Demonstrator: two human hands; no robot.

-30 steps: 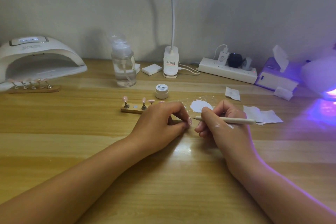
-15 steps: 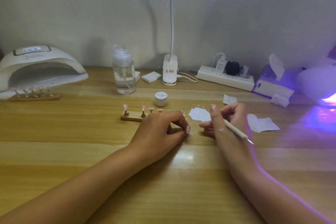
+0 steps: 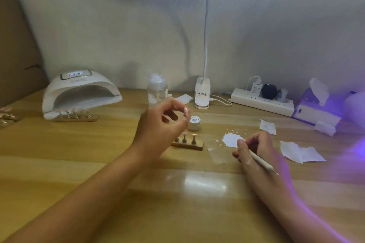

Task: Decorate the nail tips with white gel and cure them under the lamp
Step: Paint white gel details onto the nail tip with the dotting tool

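Progress: partial. Left hand (image 3: 164, 122) pinches one nail tip (image 3: 185, 111); right hand (image 3: 256, 152) grips brush (image 3: 260, 161); tips on holder (image 3: 187, 144) apparently await curing lamp (image 3: 81, 92).

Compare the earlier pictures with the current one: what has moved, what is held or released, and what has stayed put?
The left hand has lifted off the table and moved back toward the gel jar, pinching a nail tip. The right hand has drawn back, swinging the pen tool so its tip points away from the work. The camera has also tilted up. The nail stand, curing lamp and paper scraps stayed put.
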